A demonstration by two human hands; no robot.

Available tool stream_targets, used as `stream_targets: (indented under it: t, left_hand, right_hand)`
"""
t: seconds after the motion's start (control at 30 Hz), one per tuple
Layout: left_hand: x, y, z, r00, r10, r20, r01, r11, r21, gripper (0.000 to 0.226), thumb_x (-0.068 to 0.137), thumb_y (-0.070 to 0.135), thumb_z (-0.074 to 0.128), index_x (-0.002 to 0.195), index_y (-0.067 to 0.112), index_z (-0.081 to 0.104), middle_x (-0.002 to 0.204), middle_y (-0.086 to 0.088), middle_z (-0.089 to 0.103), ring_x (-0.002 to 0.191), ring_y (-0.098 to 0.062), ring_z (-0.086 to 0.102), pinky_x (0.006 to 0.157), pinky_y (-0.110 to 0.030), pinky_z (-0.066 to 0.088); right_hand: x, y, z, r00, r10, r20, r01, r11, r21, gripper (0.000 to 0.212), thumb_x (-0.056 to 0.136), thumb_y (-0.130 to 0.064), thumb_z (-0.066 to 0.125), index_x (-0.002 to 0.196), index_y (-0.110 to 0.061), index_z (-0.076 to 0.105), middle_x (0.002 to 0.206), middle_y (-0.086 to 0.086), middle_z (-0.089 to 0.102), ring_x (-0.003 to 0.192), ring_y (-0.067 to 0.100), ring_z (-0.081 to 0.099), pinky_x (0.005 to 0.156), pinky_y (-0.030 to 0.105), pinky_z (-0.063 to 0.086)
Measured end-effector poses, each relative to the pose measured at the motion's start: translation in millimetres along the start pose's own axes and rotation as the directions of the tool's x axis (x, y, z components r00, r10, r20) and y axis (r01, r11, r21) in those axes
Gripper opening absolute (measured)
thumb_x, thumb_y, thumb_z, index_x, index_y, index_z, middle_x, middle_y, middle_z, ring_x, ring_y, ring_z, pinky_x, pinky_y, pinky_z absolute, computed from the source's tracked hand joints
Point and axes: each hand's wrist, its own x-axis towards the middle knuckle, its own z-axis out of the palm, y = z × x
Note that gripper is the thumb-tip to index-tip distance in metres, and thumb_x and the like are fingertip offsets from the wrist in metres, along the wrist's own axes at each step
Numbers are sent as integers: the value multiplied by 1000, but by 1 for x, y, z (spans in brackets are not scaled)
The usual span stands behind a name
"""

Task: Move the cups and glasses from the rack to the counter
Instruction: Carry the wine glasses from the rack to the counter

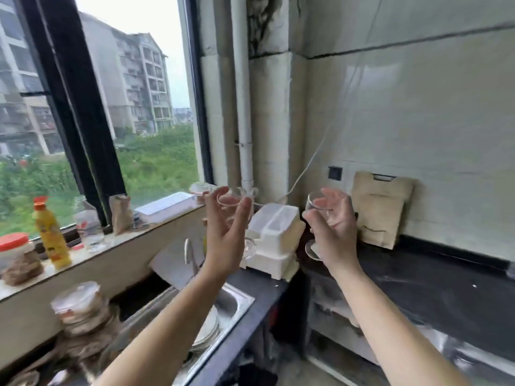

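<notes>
Left hand (227, 232) grips glass (231, 203); right hand (333, 227) grips second glass (316, 203).

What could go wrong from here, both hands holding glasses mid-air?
1. The left hand grips its stemmed glass loosely, fingers spread; it could slip toward the sink.
2. The right hand must set its glass on the dark counter; the foam box and cutting board crowd the corner.

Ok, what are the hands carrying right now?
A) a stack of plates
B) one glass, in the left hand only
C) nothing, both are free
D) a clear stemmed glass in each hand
D: the left hand wraps a clear stemmed glass, and the right hand holds a second glass, both raised above the dark counter.
</notes>
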Motion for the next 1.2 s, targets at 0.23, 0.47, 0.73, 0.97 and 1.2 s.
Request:
stream_targets:
  t: [0.23, 0.47, 0.73, 0.97, 1.2]
  left_hand:
    - [-36, -28, 209, 974, -81, 212, 114, 982, -151, 39, 93, 38, 63, 123, 22, 44, 92, -3, 56, 82, -14, 58, 75, -34, 49]
    - [-63, -74, 378, 889, -142, 435, 249, 948, -200, 52, 90, 43, 64, 130, 20, 40, 95, -10, 56, 88, -16, 60, 82, -43, 49]
    - [-77, -141, 594, 778, -171, 605, 392, 884, -254, 56, 82, 62, 66, 126, 37, 42, 110, -23, 53, 87, -18, 57, 82, -43, 49]
    - [-73, -171, 770, 655, -141, 742, 472, 843, -256, 52, 87, 49, 64, 130, 33, 40, 116, -10, 56, 95, -7, 62, 87, -33, 55]
    - [-94, -209, 885, 500, -132, 856, 513, 841, -170, 50, 97, 24, 57, 138, 24, 30, 102, 15, 65, 114, -6, 53, 91, -33, 48]
  right_hand:
    - [36, -6, -212, 983, 20, -182, -48, 988, -150, 34, 85, -7, 72, 108, -26, 55, 84, -21, 68, 60, -5, 60, 55, 34, 47]
    - [62, 20, -368, 908, 30, -417, -144, 959, -246, 42, 72, -26, 71, 111, -34, 56, 101, -8, 65, 78, -4, 63, 75, 35, 53]
    - [129, 64, -542, 822, -35, -568, -244, 880, -407, 41, 84, -9, 74, 116, -26, 56, 111, -1, 63, 80, -2, 64, 66, 23, 51]
    - [193, 69, -665, 707, -78, -703, -341, 834, -435, 48, 74, -24, 78, 115, -31, 54, 103, -11, 64, 76, -6, 65, 69, 23, 50]
    - [210, 100, -775, 606, -47, -794, -460, 793, -398, 48, 77, -25, 78, 116, -37, 53, 109, -13, 63, 68, -3, 62, 72, 29, 50]
